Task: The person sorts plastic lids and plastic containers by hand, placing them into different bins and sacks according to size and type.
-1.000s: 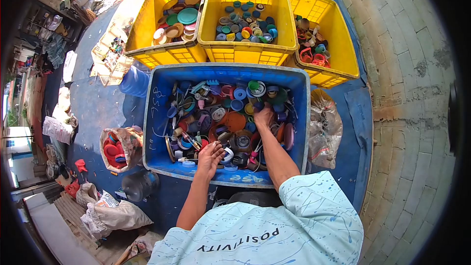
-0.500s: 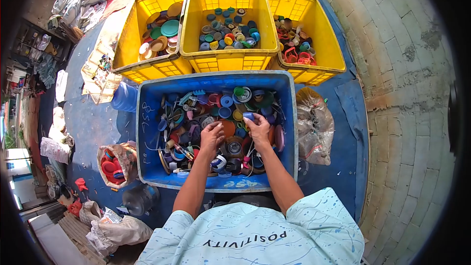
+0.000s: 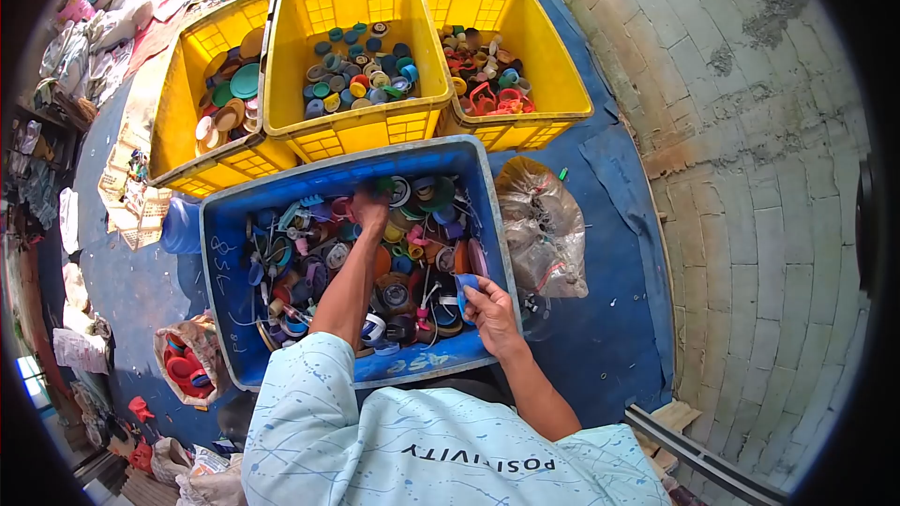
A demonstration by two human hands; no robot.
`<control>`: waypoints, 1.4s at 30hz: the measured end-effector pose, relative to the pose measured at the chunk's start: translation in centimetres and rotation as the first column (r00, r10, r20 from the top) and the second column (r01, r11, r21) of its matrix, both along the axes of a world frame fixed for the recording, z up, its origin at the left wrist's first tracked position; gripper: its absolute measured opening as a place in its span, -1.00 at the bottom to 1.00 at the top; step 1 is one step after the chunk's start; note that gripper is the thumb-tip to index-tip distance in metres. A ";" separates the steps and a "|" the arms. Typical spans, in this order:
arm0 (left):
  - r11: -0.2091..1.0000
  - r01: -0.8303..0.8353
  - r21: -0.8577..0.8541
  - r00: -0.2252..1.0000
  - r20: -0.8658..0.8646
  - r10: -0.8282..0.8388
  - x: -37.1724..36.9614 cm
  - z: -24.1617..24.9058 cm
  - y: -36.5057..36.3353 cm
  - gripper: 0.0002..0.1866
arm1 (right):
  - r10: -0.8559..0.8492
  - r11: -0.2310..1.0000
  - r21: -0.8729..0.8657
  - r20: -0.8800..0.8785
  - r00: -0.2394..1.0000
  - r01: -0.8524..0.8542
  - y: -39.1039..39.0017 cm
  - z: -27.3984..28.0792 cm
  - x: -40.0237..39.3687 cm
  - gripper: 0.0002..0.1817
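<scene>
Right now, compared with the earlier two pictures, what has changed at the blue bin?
The left hand has moved forward to the bin's far side, by a green cap; blur hides whether it grips it. The right hand has drawn back toward the near right side, holding a blue piece picked up since the first picture. The blue bin and yellow crates keep their arrangement.

"POSITIVITY" on shirt (image 3: 436, 431); handwritten digits (image 3: 222, 267) on crate (image 3: 422, 165)

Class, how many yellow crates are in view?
3. Beyond the blue crate, side by side: the left yellow crate, the middle yellow crate and the right yellow crate.
</scene>
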State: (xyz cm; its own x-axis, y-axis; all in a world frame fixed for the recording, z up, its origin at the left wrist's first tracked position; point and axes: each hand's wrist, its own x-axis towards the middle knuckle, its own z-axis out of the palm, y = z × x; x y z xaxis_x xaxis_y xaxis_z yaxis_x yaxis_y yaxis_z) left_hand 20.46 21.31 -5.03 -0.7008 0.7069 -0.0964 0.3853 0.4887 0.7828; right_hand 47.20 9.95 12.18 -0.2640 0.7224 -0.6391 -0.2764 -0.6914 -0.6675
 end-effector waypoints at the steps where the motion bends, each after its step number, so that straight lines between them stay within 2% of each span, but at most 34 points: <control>1: 0.998 -0.005 -0.056 1.000 -0.017 0.004 -0.2 -0.2 0.5 -0.60 | -0.013 1.000 -0.004 -0.005 1.000 0.013 0.0 -0.1 0.2 -0.72; 3: 0.985 -0.024 -0.168 0.998 -0.057 0.015 -0.4 -0.2 1.0 -0.64 | -0.032 0.999 -0.015 -0.019 0.999 0.031 -0.2 -0.3 0.4 -0.72; 6: 0.984 -0.031 -0.175 0.999 -0.044 0.023 -0.4 0.9 0.5 -0.65 | -0.025 0.999 -0.021 -0.037 0.999 0.025 -0.1 -0.6 0.5 -0.72; 9: 0.996 -0.077 0.044 0.994 0.077 0.073 0.1 2.0 -1.2 -0.63 | -0.051 0.995 -0.089 -0.118 0.992 0.041 0.2 -0.8 0.5 -0.70; 12: 0.995 -0.100 -0.024 0.945 0.310 0.102 -0.5 1.8 -3.0 -0.61 | -0.088 0.989 -0.137 -0.201 0.976 0.061 0.9 -0.6 0.4 -0.73; 13: 0.988 -0.153 0.018 0.856 0.502 0.124 -0.3 2.5 -3.9 -0.61 | -0.114 0.984 -0.162 -0.230 0.966 0.078 1.1 -0.6 0.4 -0.73; 15: 0.959 -0.275 0.062 0.571 0.814 0.111 0.8 4.7 -6.0 -0.61 | -0.147 0.980 -0.172 -0.310 0.939 0.097 1.7 -0.8 0.7 -0.74; 19: 0.922 -0.364 0.131 0.376 0.927 0.017 2.8 9.3 -8.1 -0.66 | -0.216 0.970 -0.190 -0.407 0.888 0.149 3.9 -0.1 1.2 -0.75; 21: 0.895 -0.415 0.165 0.264 0.963 -0.054 3.8 12.3 -8.1 -0.64 | -0.241 0.967 -0.191 -0.447 0.862 0.171 5.3 0.8 1.3 -0.79; 25: 0.910 -0.341 0.237 0.231 0.959 -0.163 6.2 17.6 -5.3 -0.71 | -0.269 0.963 -0.160 -0.508 0.818 0.218 8.2 1.6 1.5 -0.80; 28: 0.921 -0.265 0.285 0.217 0.948 -0.231 7.7 19.2 -1.9 -0.72 | -0.269 0.963 -0.133 -0.500 0.823 0.234 10.6 2.2 1.4 -0.80; 30: 0.929 -0.232 0.289 0.209 0.947 -0.242 8.8 20.3 1.0 -0.73 | -0.308 0.952 -0.153 -0.459 0.833 0.267 12.3 2.4 1.5 -0.78; 33: 0.944 -0.161 0.287 0.167 0.951 -0.261 10.1 22.4 6.6 -0.71 | -0.265 0.964 -0.120 -0.422 0.867 0.237 17.3 3.2 1.5 -0.74; 35: 0.912 -0.193 0.363 0.115 0.931 -0.347 10.0 22.7 12.8 -0.76 | -0.268 0.956 -0.033 -0.507 0.819 0.292 22.8 5.2 0.7 -0.73; 37: 0.871 -0.217 0.441 0.184 0.895 -0.407 10.0 25.8 16.4 -0.70 | -0.264 0.938 0.067 -0.498 0.826 0.340 28.2 6.8 0.3 -0.73; 39: 0.877 -0.220 0.427 0.233 0.896 -0.378 9.4 28.2 17.2 -0.51 | -0.229 0.939 0.138 -0.436 0.870 0.316 31.1 6.8 0.7 -0.74; 40: 0.881 -0.219 0.420 0.258 0.896 -0.362 9.0 28.6 17.1 -0.41 | -0.215 0.937 0.171 -0.404 0.889 0.304 31.7 6.5 1.2 -0.74; 42: 0.879 -0.225 0.421 0.240 0.898 -0.369 7.5 26.7 16.2 -0.37 | -0.241 0.930 0.170 -0.383 0.892 0.325 31.2 4.8 2.2 -0.75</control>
State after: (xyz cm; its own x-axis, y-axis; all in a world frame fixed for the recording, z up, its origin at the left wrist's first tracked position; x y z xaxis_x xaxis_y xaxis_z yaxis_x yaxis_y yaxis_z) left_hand 28.00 37.52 21.68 -0.2361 0.9088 -0.3440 -0.7568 0.0500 0.6517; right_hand 49.37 41.20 17.02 -0.2022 0.9121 -0.3565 -0.6815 -0.3925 -0.6177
